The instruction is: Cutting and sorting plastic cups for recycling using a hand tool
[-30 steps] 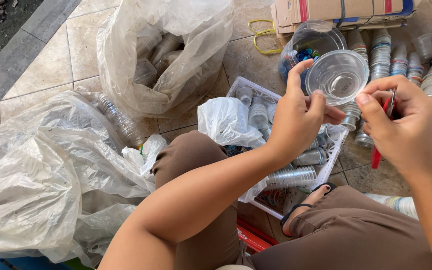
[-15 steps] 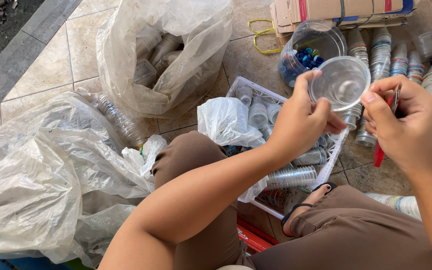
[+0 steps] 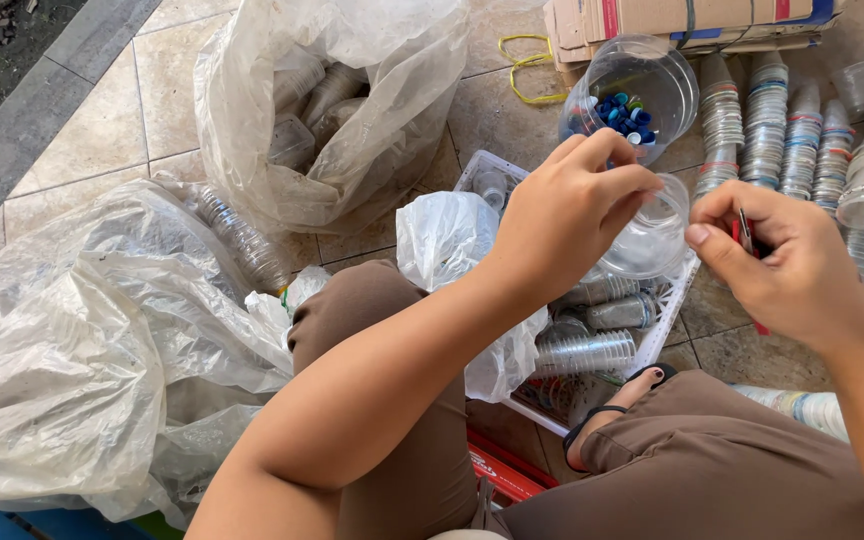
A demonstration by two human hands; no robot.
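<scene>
A large crumpled clear plastic sack lay on the tiled floor, well to the left of a white slotted plastic crate that sat in front of the seated person's knees. Behind it, up and left of the crate, a second clear plastic bag stood open, filled with empty clear bottles. Flattened brown cardboard boxes lay beyond the crate, with stacked rows of clear plastic cups to the crate's right. A clear round jar holding blue bottle caps stood just behind the crate. Inside the crate lay a small bunched clear bag and several crushed clear bottles.

Over the crate, the left hand gripped a clear plastic cup, fingers curled over its rim, with the cup tilted on its side. Just right of the cup, the right hand was clenched around a thin red-handled tool, thumb pressed toward the cup's rim.
</scene>
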